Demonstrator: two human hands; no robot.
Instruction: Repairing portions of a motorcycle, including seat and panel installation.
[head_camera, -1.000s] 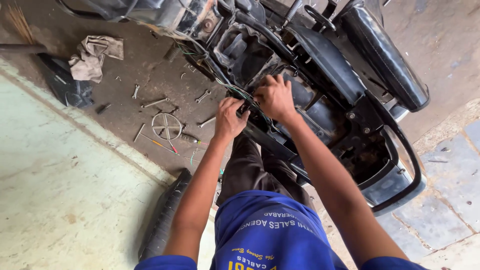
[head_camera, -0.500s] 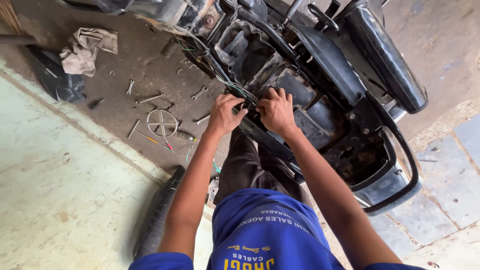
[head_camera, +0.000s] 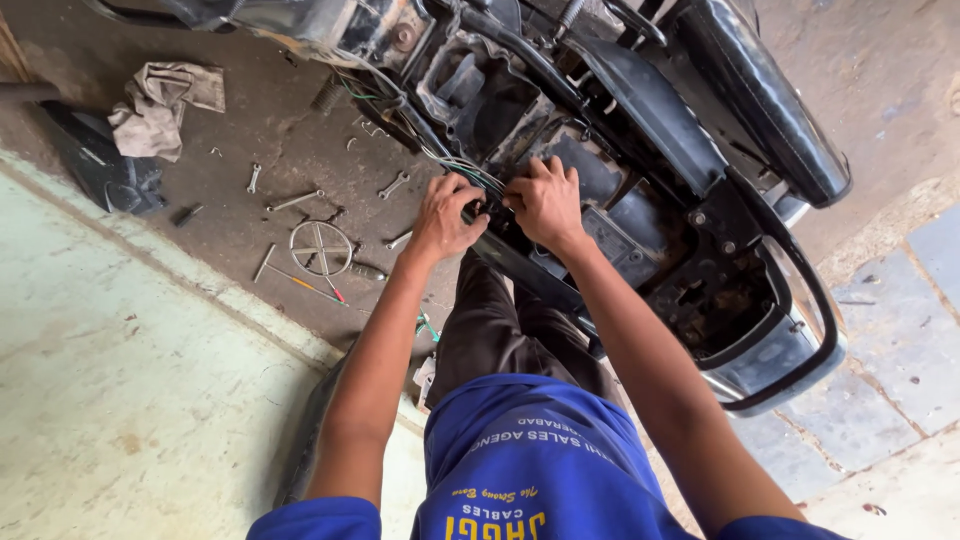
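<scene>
Two hands meeting, left hand (head_camera: 447, 215) and right hand (head_camera: 543, 203) grip pinching wires (head_camera: 470, 170), arms outstretched

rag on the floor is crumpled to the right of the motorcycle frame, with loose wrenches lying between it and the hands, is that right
Not quite. In the head view the crumpled rag lies to the left of the motorcycle frame, not the right. The loose wrenches do lie between it and the left hand and right hand.
</scene>
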